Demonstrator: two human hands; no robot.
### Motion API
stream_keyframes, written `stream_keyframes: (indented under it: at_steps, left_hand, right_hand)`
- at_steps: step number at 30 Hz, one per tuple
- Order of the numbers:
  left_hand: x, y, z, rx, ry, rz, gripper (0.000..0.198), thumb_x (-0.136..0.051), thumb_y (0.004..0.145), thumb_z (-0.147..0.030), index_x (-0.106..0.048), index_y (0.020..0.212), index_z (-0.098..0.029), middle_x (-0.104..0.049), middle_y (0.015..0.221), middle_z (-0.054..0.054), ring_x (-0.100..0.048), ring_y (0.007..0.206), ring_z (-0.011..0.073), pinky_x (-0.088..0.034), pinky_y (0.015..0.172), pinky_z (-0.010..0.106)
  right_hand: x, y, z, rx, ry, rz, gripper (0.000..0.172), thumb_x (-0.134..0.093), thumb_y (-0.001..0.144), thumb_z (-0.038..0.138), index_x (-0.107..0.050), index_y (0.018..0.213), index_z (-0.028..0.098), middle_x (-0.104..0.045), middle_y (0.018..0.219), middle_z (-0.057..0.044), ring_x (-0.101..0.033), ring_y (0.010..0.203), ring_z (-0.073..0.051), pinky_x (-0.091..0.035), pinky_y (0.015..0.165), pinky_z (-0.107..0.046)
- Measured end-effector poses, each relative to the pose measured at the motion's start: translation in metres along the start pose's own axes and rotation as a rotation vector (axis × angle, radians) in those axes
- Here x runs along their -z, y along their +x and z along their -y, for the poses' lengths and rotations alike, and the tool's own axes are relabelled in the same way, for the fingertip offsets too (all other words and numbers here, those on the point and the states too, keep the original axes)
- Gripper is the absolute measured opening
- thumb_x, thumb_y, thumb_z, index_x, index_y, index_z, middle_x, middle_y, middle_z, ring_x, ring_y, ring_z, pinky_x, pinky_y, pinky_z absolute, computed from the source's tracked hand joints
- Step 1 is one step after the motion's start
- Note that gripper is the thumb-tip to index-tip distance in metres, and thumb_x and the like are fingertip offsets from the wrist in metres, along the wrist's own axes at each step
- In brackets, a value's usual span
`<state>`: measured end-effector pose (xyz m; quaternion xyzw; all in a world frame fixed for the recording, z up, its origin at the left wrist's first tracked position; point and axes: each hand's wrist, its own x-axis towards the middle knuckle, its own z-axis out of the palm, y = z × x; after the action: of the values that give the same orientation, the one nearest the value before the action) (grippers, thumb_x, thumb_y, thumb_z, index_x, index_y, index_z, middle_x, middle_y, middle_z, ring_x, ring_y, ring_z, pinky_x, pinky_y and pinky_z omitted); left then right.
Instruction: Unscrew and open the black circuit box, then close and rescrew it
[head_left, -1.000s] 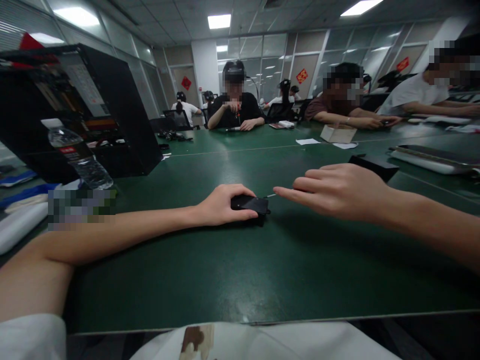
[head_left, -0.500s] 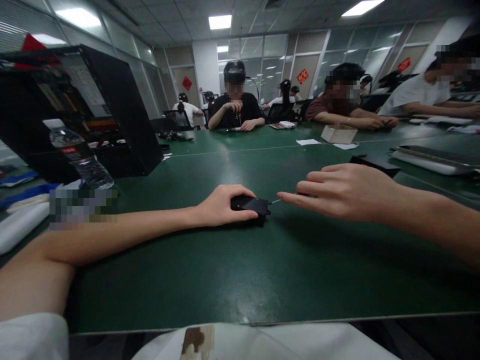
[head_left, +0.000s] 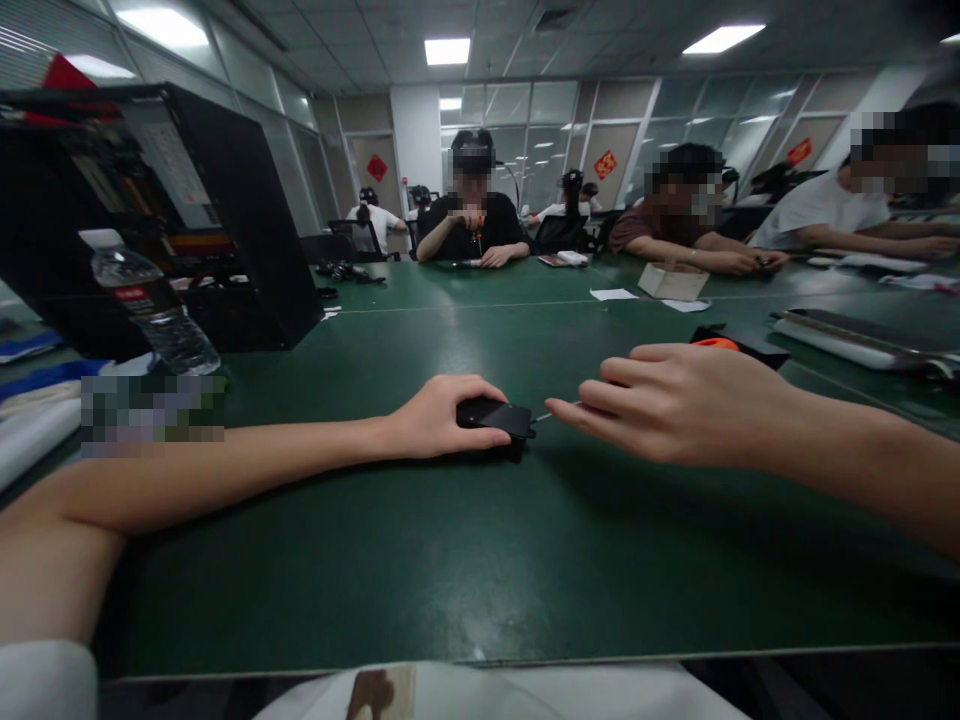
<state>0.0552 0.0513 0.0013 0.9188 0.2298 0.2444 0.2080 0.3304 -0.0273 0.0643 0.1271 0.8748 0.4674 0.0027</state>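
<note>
My left hand (head_left: 439,418) rests on the green table, closed around a small black box-shaped device (head_left: 496,414) with its thumb along the near side. From the device's right end, a thin metal shaft (head_left: 541,416) leads into my right hand (head_left: 660,400). It looks like a screwdriver, gripped in curled fingers, with the index finger stretched along the shaft. My fingers hide the handle. The tip meets the device's end, but the exact contact is too small to make out. Something orange (head_left: 716,343) shows just behind my right knuckles; I cannot tell what it belongs to.
A black open case (head_left: 757,350) lies behind my right hand. On the left stand a water bottle (head_left: 154,305) and a large black computer case (head_left: 255,220). A small pale box (head_left: 673,281) and a flat dark device (head_left: 847,335) lie farther right. Several people sit around the table.
My right hand has turned slightly and its fingers have curled more; more orange shows behind it. My left hand still holds the device. The view has shifted a little.
</note>
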Motion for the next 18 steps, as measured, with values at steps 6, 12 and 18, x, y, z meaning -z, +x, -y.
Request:
stream_keyframes:
  at_steps: [6,12,18]
  left_hand:
    - [-0.001,0.0,0.002,-0.006,-0.006,-0.001,0.045,-0.077,0.082,-0.049,-0.071,0.111,-0.014,-0.073,0.102,0.007,-0.066,0.089,0.0197,-0.047,0.08,0.029]
    - [0.0,0.0,0.002,-0.03,0.009,0.006,0.045,-0.076,0.083,-0.049,-0.071,0.111,-0.013,-0.072,0.099,0.007,-0.065,0.087,0.0189,-0.045,0.077,0.028]
    - [0.0,0.001,0.004,-0.033,0.0,0.007,0.043,-0.076,0.084,-0.048,-0.072,0.111,-0.015,-0.072,0.099,0.007,-0.066,0.087,0.0191,-0.046,0.079,0.028]
  right_hand:
    - [0.023,0.03,-0.001,0.154,-0.113,0.113,0.023,-0.05,0.091,0.007,-0.072,0.088,0.014,-0.055,0.066,-0.005,-0.047,0.055,-0.016,-0.019,0.052,-0.033]
    - [0.031,0.044,-0.006,0.196,-0.033,0.316,0.024,-0.048,0.092,0.008,-0.07,0.083,0.014,-0.06,0.067,-0.007,-0.047,0.054,-0.015,-0.02,0.051,-0.032]
    - [0.022,0.055,-0.035,0.124,0.196,0.508,0.024,-0.055,0.089,0.006,-0.074,0.097,0.017,-0.069,0.077,-0.005,-0.056,0.059,-0.015,-0.026,0.056,-0.032]
